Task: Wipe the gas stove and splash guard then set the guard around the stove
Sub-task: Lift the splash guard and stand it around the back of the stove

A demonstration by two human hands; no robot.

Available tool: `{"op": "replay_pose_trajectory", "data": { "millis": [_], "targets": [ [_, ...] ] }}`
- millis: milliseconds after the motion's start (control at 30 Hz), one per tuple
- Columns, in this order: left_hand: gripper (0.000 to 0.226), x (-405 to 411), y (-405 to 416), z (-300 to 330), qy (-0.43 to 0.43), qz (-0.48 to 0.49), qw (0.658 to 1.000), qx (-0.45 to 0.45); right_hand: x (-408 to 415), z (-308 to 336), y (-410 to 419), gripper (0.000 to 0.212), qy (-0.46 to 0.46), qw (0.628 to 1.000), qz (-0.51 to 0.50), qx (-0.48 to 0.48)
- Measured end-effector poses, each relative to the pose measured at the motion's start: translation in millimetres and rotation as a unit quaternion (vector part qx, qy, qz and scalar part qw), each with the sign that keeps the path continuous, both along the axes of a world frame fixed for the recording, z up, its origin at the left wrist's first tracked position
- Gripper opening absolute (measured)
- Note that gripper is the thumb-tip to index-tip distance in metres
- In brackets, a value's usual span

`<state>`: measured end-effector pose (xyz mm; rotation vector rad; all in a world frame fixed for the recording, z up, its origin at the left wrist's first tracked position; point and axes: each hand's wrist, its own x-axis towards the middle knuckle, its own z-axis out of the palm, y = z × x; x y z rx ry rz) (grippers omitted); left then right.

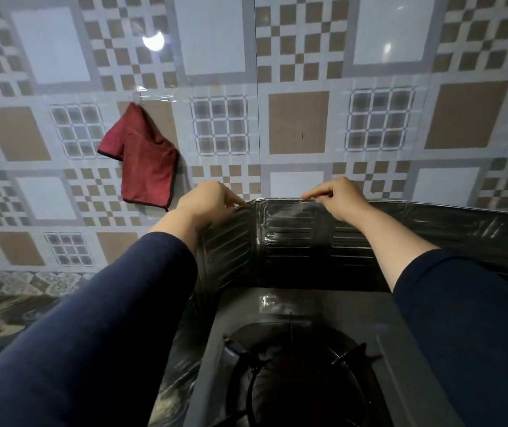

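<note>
So from my head cam feed I'm looking down at the gas stove (pixel 302 359), dark grey top with the black burner grate in the middle, sitting on the marbled desk (pixel 6 318). The splash guard (pixel 292 238) is standing upright right behind the stove, a dark ribbed foil panel, and it wraps around: one fold comes down along the stove's left side, and the other wing runs off to the right along the wall.

Both hands are up on the guard's top edge. The left hand (pixel 206 201) has its grip pinched on the rim near the left fold, fingertips pressed together on the foil. The right hand (pixel 339 195) is doing the same a bit further right, thumb and fingers nipping the top rim of the back panel. The two hands are near each other but not touching. Dark blue sleeves on both arms, pushed up off the wrists.

Behind it all is the patterned tile wall (pixel 299 121), and a red cloth (pixel 141 158) hangs on it up left of the guard, well clear of the left hand.
</note>
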<state>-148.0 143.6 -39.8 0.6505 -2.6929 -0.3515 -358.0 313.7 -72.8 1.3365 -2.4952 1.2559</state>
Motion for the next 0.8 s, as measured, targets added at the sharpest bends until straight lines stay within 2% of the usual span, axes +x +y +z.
{"op": "replay_pose_trajectory", "data": {
  "millis": [267,500,567,700,800],
  "targets": [
    [0.026,18.1,0.4,-1.5,0.000,0.048,0.998,0.047,16.6,-11.7,-28.0,0.036,0.005,1.000,0.010,-0.006],
    [0.027,24.6,2.0,7.4,-0.028,0.077,0.988,0.131,31.3,-4.8,-43.7,0.033,0.023,0.999,0.020,0.024],
    [0.029,26.4,5.1,3.0,-0.024,0.081,0.988,0.126,36.0,-8.5,-43.8,0.033,0.020,0.999,0.015,0.021],
    [0.031,31.9,2.4,-5.1,-0.019,0.064,0.997,0.041,42.3,-14.6,-37.1,0.034,0.036,0.999,0.003,-0.001],
    [0.030,36.5,0.4,-6.3,-0.008,0.058,0.997,0.047,46.3,-16.8,-35.9,0.029,0.057,0.998,-0.008,-0.002]
  ]
}}
